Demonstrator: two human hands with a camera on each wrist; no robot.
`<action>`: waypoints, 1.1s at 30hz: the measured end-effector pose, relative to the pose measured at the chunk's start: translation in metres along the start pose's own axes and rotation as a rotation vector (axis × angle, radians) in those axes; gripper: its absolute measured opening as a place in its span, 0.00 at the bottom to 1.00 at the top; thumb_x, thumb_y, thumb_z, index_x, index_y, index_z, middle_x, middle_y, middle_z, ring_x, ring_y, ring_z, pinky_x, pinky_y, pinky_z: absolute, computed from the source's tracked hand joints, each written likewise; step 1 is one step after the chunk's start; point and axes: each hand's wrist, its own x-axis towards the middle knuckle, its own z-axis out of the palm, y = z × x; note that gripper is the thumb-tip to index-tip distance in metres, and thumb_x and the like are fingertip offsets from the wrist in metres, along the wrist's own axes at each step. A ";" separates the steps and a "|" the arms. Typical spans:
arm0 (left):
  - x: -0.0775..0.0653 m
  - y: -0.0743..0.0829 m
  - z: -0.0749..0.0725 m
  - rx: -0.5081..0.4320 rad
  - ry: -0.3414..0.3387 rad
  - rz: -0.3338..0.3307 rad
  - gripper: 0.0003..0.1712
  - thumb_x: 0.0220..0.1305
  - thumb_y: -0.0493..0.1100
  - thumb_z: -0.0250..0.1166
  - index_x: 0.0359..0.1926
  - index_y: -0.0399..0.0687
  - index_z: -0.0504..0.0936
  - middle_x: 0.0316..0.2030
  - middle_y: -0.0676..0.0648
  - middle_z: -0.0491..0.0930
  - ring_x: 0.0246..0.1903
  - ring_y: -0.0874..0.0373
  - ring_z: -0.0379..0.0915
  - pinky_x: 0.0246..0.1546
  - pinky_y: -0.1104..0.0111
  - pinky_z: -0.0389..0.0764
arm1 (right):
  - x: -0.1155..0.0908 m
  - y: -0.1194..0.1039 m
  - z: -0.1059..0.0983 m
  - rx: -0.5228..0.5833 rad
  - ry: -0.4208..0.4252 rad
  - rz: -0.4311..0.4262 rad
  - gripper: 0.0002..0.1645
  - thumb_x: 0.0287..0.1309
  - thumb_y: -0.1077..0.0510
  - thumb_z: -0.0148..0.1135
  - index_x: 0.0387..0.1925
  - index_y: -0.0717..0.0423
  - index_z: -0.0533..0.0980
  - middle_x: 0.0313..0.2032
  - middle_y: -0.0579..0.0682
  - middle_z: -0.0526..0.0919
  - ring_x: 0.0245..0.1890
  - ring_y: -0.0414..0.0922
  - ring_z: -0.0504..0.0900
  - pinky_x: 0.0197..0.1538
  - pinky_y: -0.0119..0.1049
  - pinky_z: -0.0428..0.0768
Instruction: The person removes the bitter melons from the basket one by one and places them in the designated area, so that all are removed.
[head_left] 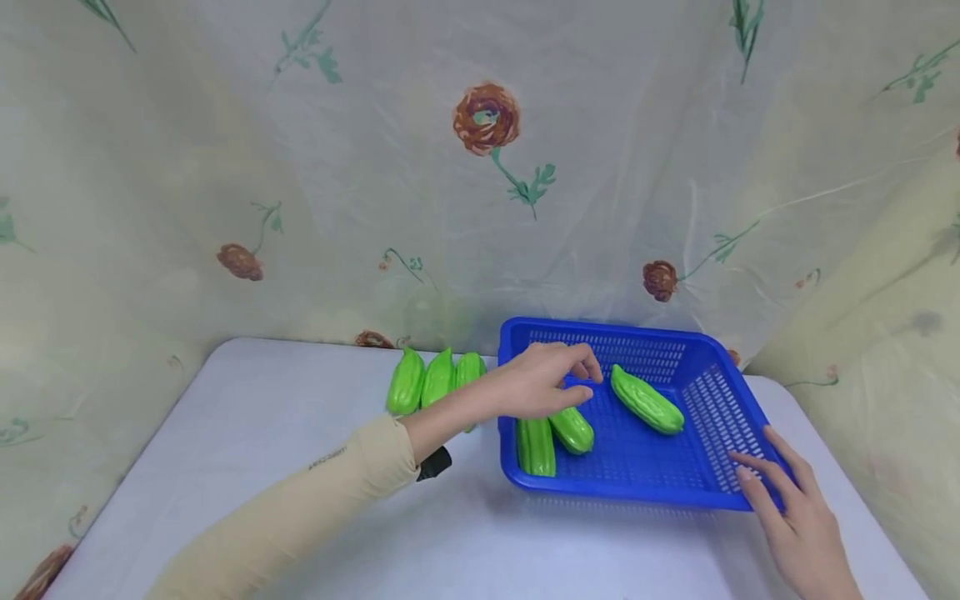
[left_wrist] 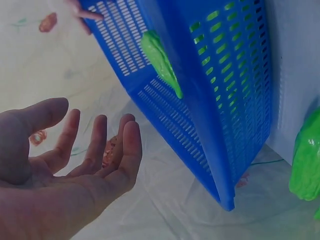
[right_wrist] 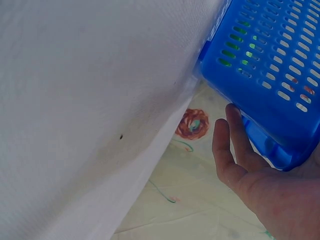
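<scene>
My left hand [head_left: 551,379] hovers over the left part of a blue plastic basket [head_left: 637,496]; its fingers are loosely bent and hold nothing. In the left wrist view the left palm [left_wrist: 75,195] is bare beside the basket. My right hand [head_left: 802,521] grips the basket's front right corner, some fingers over the rim and others outside the wall. Inside the basket lie a shiny green ribbed gourd [head_left: 648,402] at the middle right, a second gourd [head_left: 572,431] under the left hand and a third gourd [head_left: 536,448] along the left wall.
Left of the basket, three more green gourds [head_left: 406,385] lie side by side near the back edge of the white table [head_left: 300,433], partly covered by the left forearm. A flower-printed sheet [head_left: 360,167] hangs behind. A dark device [head_left: 435,463] is on the left wrist.
</scene>
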 end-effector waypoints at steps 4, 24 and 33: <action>0.010 0.002 -0.001 -0.001 -0.025 -0.001 0.14 0.82 0.43 0.60 0.62 0.49 0.81 0.63 0.43 0.86 0.54 0.55 0.85 0.58 0.68 0.82 | 0.003 -0.001 -0.001 -0.018 -0.009 0.008 0.24 0.85 0.49 0.51 0.68 0.59 0.78 0.86 0.61 0.54 0.81 0.77 0.55 0.68 0.86 0.57; 0.073 0.001 0.017 -0.010 -0.121 -0.075 0.19 0.77 0.41 0.68 0.65 0.49 0.80 0.67 0.46 0.84 0.68 0.54 0.80 0.68 0.67 0.79 | 0.001 0.002 -0.003 -0.052 -0.037 0.020 0.26 0.86 0.48 0.48 0.69 0.62 0.75 0.86 0.62 0.50 0.81 0.78 0.52 0.69 0.86 0.56; 0.098 -0.006 0.027 -0.142 -0.201 -0.095 0.26 0.70 0.37 0.74 0.67 0.48 0.79 0.67 0.42 0.84 0.62 0.54 0.84 0.60 0.71 0.84 | 0.003 0.000 -0.003 -0.060 -0.045 0.022 0.27 0.86 0.48 0.47 0.69 0.62 0.75 0.86 0.63 0.50 0.81 0.78 0.51 0.69 0.86 0.56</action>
